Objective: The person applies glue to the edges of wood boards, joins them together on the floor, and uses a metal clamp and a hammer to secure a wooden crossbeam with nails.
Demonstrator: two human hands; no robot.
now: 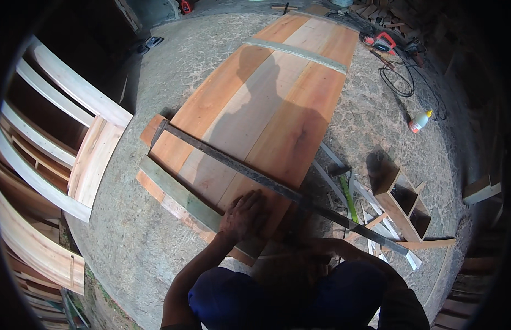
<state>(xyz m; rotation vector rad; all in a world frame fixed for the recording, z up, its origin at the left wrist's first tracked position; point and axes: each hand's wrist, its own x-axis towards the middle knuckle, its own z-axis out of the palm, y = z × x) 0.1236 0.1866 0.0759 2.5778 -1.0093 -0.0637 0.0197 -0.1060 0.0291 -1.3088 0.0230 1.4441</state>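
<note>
Head view: the left hand (244, 215) lies flat, fingers spread, pressing on the near end of a wooden plank panel (261, 110) that rests on the sawdust-covered floor (129, 236). A long metal bar clamp (250, 171) crosses the panel just beyond the fingers. The right hand is hidden in shadow under the person's body, so I cannot tell its state. A glue bottle (419, 121) and a circular saw (381, 42) sit well apart

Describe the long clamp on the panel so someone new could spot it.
Find the big wooden panel lying on the floor. Across its near end runs a long dark metal bar, slanting toward the right, just beyond the left hand. Unlike the pale cross battens, it is thin and nearly black.
</note>
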